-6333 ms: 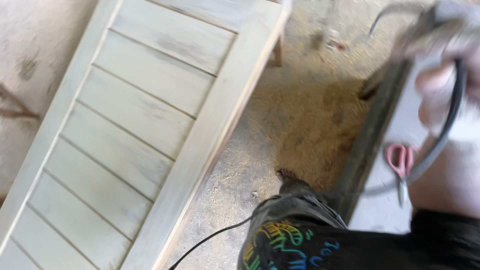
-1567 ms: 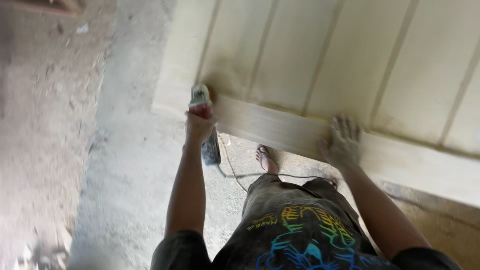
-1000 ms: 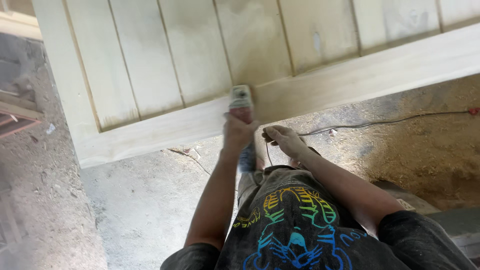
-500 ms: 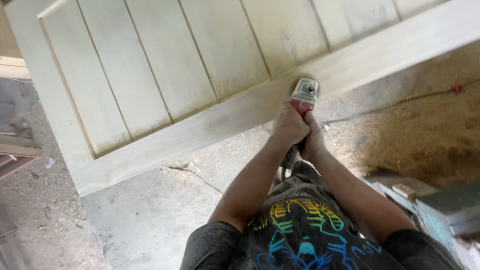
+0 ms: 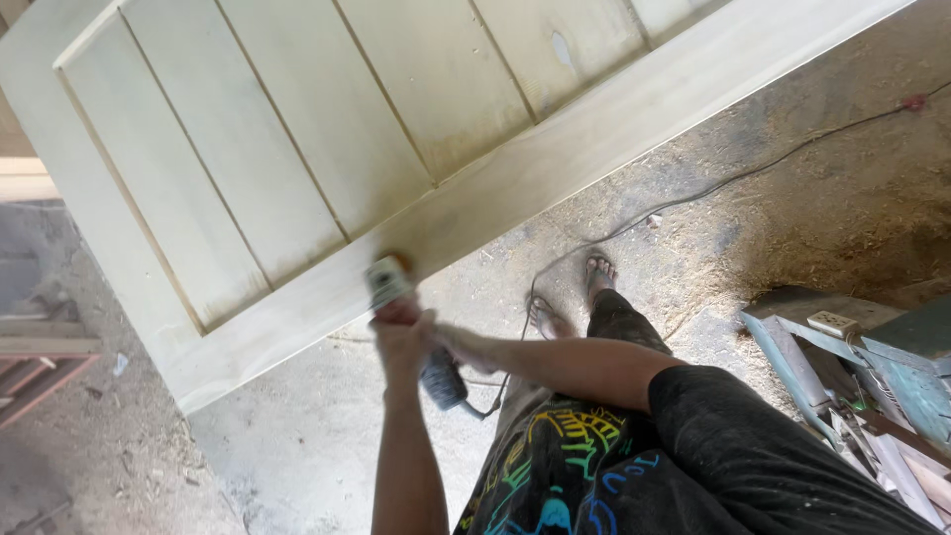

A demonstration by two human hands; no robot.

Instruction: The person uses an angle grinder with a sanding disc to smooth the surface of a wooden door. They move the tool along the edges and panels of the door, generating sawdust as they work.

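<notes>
A large pale wooden panelled door (image 5: 297, 129) lies flat in front of me, its near frame rail running diagonally. A hand-held power sander (image 5: 391, 282) rests on that rail. My left hand (image 5: 396, 332) grips the sander's front body. My right hand (image 5: 446, 342) is closed on its dark rear handle (image 5: 443, 381), right beside the left. The tool's black cord (image 5: 634, 218) trails over the floor past my bare feet (image 5: 575, 292).
The concrete floor is covered in sawdust. A blue-green metal machine or bench (image 5: 872, 367) with scrap pieces stands at the right. Reddish wooden frames (image 5: 40, 362) lie at the left edge. A red plug end (image 5: 911, 101) of the cord is at far right.
The sander and both hands have slid left along the door's near rail, and my view has shifted so more floor shows at right.
</notes>
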